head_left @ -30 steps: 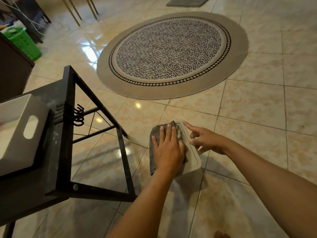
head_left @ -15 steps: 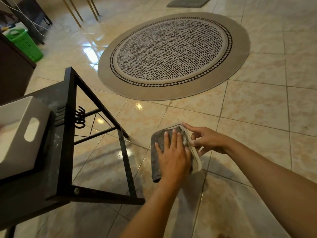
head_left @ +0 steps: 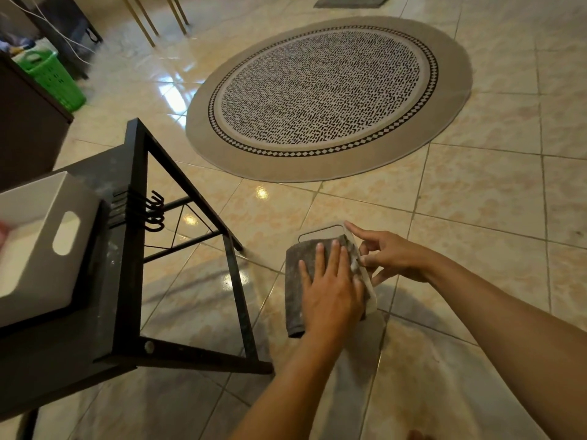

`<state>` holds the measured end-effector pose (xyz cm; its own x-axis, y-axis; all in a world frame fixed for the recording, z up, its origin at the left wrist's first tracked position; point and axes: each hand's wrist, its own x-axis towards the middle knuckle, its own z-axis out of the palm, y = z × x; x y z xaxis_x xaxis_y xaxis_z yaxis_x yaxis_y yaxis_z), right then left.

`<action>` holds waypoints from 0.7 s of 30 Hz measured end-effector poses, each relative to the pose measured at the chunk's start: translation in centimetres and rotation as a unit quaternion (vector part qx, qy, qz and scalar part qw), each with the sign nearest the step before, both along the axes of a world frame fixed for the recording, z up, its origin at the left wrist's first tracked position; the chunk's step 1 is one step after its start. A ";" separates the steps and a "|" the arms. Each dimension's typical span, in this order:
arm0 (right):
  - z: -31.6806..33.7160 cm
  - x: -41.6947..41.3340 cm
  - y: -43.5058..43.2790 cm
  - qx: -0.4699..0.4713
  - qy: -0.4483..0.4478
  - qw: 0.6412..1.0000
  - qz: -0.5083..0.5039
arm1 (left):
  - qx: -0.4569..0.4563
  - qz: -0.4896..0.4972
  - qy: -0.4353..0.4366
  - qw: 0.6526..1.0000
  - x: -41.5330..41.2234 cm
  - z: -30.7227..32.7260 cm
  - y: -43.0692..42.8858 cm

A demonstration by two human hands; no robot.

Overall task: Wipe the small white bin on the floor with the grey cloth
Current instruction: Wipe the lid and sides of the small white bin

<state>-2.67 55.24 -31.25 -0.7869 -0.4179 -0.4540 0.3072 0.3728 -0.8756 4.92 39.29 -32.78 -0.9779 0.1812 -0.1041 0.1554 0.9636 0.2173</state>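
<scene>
The small white bin [head_left: 324,232] stands on the tiled floor just right of a black rack. A grey cloth [head_left: 297,281] is draped over its top and hangs down its left side. My left hand [head_left: 330,290] lies flat on the cloth with fingers spread, pressing it onto the bin. My right hand [head_left: 387,255] steadies the bin at its right rim, thumb and fingers against the edge and the index finger stretched toward the far corner. Most of the bin is hidden under the cloth and hands.
A black metal rack [head_left: 133,249] stands close on the left, holding a larger white box [head_left: 41,246] with a handle slot. A round patterned rug [head_left: 327,96] lies beyond. A green basket [head_left: 54,77] and dark furniture [head_left: 28,128] sit at far left.
My left hand has slid the cloth a little toward me and to the right over the bin's top, baring the far rim. My right hand stays at the right edge.
</scene>
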 end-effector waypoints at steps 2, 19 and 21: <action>0.0 0.0 0.2 -0.003 -0.003 1.000 -0.002 | 0.003 -0.011 0.012 1.000 -1.3 0.1 0.5; 0.2 -0.9 -0.3 -0.006 -0.004 1.000 -0.001 | 0.014 0.041 -0.009 0.999 -5.0 1.0 -1.6; 0.0 -0.9 -0.5 -0.010 -0.004 1.000 -0.002 | 0.017 0.046 -0.011 0.999 -3.6 1.0 -2.2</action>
<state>-3.54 54.78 -31.20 -0.7848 -0.4246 -0.4515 0.3150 0.3541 -0.8806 1.34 37.13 -31.80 -0.9882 0.0938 -0.1215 0.0607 0.9659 0.2518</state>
